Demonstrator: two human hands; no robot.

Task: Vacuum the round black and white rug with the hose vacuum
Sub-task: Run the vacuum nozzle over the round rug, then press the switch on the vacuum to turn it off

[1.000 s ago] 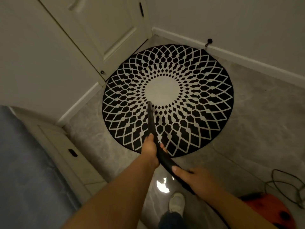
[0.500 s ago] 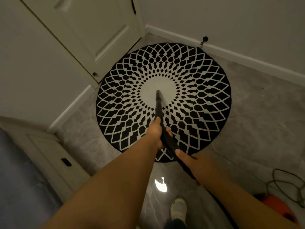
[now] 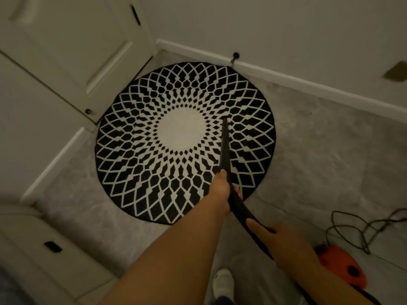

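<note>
Rug (image 3: 176,164) lies centre frame on floor; left hand (image 3: 222,192) & right hand (image 3: 277,241) fingers curl round black nozzle (image 3: 224,146), tip right of white centre; risk: suction bunching thin rug

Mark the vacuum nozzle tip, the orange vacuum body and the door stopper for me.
vacuum nozzle tip (image 3: 224,119), head view, the dark end resting on the rug pattern.
orange vacuum body (image 3: 340,264), head view, its orange shell.
door stopper (image 3: 235,55), head view, its black knob by the baseboard.

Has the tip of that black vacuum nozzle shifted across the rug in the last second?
Yes. The nozzle tip has moved from the near-left edge of the rug's white centre across to its right edge, onto the patterned ring.
</note>
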